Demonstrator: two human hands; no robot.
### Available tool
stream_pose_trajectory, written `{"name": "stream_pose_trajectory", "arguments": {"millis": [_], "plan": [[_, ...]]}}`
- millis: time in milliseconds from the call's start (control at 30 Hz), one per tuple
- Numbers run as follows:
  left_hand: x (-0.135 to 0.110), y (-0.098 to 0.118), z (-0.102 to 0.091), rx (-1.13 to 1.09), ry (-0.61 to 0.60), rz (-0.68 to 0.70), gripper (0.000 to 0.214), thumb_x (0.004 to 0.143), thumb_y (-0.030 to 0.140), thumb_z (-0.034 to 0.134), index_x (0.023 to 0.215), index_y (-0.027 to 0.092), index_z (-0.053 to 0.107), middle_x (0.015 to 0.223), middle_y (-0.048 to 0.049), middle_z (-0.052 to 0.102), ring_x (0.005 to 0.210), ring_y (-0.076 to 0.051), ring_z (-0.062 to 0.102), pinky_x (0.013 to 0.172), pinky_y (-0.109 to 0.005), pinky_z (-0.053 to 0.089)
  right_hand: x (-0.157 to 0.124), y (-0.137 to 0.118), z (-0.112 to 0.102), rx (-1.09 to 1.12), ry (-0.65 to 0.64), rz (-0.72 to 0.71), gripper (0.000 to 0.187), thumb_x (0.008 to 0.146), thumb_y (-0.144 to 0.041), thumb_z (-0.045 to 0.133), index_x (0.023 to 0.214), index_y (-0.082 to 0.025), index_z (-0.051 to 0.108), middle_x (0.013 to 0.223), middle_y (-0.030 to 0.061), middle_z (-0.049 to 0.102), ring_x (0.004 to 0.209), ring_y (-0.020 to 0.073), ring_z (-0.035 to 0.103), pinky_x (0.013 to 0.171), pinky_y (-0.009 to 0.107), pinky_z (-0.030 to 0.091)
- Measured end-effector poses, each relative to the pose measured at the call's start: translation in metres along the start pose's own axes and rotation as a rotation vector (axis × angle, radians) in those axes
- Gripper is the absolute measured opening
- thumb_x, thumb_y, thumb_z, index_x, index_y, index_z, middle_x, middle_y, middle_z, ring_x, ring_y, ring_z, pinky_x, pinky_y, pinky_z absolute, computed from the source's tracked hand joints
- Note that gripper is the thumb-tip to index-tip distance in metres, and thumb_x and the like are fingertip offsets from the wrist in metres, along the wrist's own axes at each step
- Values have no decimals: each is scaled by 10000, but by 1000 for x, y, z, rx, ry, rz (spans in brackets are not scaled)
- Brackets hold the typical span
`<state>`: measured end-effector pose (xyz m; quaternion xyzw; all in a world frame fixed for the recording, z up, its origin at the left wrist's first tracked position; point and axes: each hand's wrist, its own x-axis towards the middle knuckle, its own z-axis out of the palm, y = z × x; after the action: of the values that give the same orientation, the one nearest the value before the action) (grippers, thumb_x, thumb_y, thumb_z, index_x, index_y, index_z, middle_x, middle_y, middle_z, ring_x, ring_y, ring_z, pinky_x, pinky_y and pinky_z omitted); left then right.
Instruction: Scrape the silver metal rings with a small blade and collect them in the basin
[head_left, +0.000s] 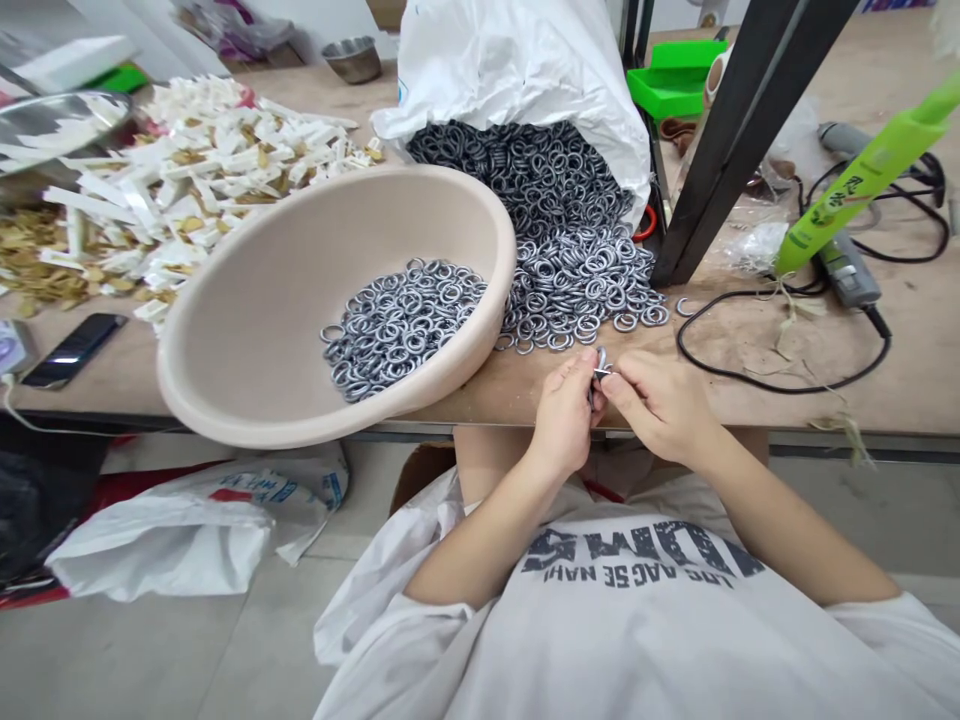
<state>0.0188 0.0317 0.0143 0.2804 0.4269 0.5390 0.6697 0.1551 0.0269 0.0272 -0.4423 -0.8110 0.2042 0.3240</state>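
Metallic-grey ring (pixel 602 357), seen narrow, stood out at the fingertips above the tabletop's (pixel 480 405) front edge, its longer visible axis running away from the person's body, its exposed end pointing toward the heap of loose rings (pixel 577 285); the left hand (pixel 564 412) pinched it, while the right hand (pixel 660 408) curled against it, its exact grip impossible to tell, with the beige basin (pixel 247 300) to the left

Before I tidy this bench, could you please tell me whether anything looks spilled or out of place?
Grey rings lie spilled from the white sack across the workbench, perhaps deliberately. One ring sits apart from the heap, near the black post. Nothing looks clearly damaged.
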Motion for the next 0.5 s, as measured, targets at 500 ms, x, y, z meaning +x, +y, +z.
{"name": "stream_pose_trajectory", "arguments": {"millis": [500], "plan": [[5,22,-44,118,-7,93,333,815,412,749,1028,156,734,763,-24,707,476,-48,501,450,-181,346,7,37,8,-430,-93,266,320,949,-475,601,1114,-223,707,1196,102,690,971,277,658,681,334,387]]}}
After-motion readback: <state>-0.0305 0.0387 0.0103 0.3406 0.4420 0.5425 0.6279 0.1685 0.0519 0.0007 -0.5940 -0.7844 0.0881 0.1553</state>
